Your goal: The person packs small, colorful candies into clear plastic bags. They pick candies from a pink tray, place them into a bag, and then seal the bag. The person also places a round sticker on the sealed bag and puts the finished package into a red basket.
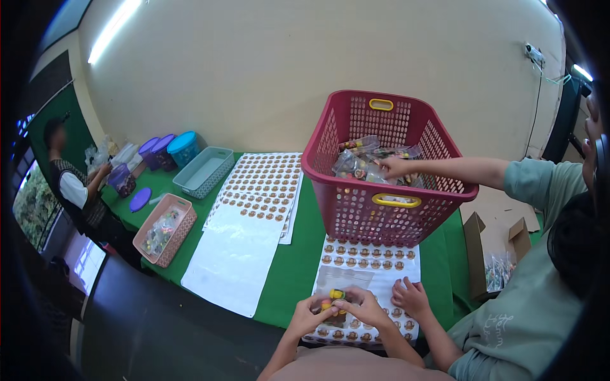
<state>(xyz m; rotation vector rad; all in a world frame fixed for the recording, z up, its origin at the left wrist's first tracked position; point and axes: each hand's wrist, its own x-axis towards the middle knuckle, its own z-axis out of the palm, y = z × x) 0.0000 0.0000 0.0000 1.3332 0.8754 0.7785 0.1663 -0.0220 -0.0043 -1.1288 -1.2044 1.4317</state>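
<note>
Both wearer's hands sit at frame bottom, closed together on one small clear zip bag (pixel 335 303) w/ yellow-and-orange pieces inside. Left hand (pixel 306 315) pinches the bag's left side; right hand (pixel 363 308) pinches the top edge from the right, fingers curled. Bag is held just above a white sticker sheet (pixel 375 257) lying on the green table (pixel 298 260).

Progress (judgement): one bag in hand, appears mid-handling; can't tell if a sticker is on it yet. Sheet under the grip shows most round stickers in place, so much of the work looks left.

Just right of the grip: a co-worker's hand (pixel 412 296) rests open on the same sheet. Beyond the grip: red basket (pixel 356 209), 1 pc, holding several filled clear bags, count unclear. Co-worker's other hand (pixel 394 168) reaches into it.

Left of the grip, apart: 1 blank white sheet (pixel 232 257), w/ further sticker sheets (pixel 264 184) past it, at least 2 stacked. Further left: pink basket (pixel 164 230) w/ bags, 1 pc; grey-blue tray (pixel 203 171), 1 pc; 3 lidded tubs (pixel 170 151) (2 purple lids, 1 blue); 1 loose purple lid (pixel 140 199).

Far left: second person (pixel 73 184) at the table end. Right of table: open cardboard box (pixel 495 254).
</note>
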